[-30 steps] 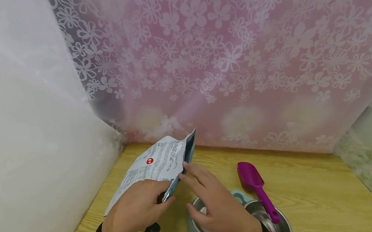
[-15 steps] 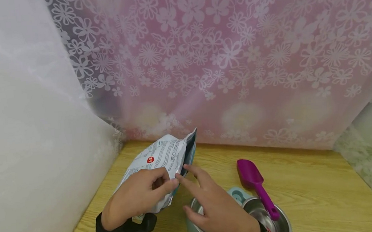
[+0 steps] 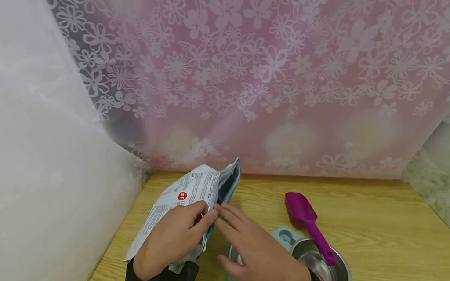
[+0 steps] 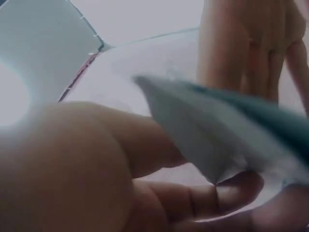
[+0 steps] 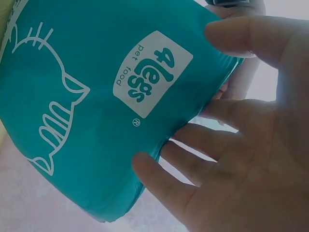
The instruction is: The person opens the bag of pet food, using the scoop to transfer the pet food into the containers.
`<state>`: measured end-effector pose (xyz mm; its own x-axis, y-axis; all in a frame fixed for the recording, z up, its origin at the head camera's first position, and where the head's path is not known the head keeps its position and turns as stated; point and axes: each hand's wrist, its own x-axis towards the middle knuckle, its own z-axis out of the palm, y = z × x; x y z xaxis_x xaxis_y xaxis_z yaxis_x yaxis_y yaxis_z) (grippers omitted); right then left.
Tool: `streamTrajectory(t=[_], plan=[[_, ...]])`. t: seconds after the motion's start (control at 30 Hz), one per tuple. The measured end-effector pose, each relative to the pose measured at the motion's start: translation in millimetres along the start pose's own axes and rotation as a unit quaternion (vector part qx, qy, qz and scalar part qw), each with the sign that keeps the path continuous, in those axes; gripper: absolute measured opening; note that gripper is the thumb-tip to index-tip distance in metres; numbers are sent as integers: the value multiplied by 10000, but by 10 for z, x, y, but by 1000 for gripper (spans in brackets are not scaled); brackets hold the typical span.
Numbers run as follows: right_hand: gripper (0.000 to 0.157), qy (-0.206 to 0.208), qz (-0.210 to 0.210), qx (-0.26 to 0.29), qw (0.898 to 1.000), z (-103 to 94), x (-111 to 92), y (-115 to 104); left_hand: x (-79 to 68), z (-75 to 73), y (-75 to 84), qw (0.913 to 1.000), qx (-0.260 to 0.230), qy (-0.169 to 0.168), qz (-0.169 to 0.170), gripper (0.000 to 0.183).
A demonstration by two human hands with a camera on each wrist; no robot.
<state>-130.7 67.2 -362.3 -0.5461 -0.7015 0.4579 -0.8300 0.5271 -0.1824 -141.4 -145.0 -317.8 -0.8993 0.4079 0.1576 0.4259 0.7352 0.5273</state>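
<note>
A pet food bag (image 3: 189,192) leans on the table, its printed white back facing up in the head view and its top open toward the right. In the right wrist view its teal front (image 5: 96,125) shows a cat outline and "4legs pet food" lettering. My left hand (image 3: 173,237) pinches the bag near its open edge, thumb against the fingers; a folded bag corner lies between them in the left wrist view. With fingers fairly straight, my right hand (image 3: 253,253) touches the mouth's edge. What the bag contains is hidden.
A double pet bowl (image 3: 286,237) with a light green frame and metal insets stands under and beside my right hand. Across its right inset (image 3: 303,251) lies the handle of a magenta scoop (image 3: 302,209). Floral sheets (image 3: 282,65) enclose the wooden table (image 3: 382,225).
My left hand has shifted from the bag's lower corner up along its open edge, nearer the right fingertips. My right hand has moved slightly left. The bag's mouth looks a little wider.
</note>
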Motion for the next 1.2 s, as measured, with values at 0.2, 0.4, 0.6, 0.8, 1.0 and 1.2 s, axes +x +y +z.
streamTrajectory(t=[0.2,0.4,0.6,0.8,1.0,1.2], plan=[[79,-28,10,53,10000,19,-5,-6,-24,-19,4,9996,-100,-258,6,37],[83,47,55,145,9999,23,-7,-7,-28,-12,11,9991,321,-286,53,24],[81,-21,106,180,9998,15,-11,-17,-45,-7,11,9987,369,-338,102,22],[81,-34,123,194,9997,22,-6,-15,-54,-31,0,9984,204,-511,88,27],[83,-69,79,130,9999,35,-5,-15,-39,-17,29,9987,187,-436,-178,25],[84,-65,166,32,9998,41,-4,-19,14,61,90,9960,448,200,-746,22]])
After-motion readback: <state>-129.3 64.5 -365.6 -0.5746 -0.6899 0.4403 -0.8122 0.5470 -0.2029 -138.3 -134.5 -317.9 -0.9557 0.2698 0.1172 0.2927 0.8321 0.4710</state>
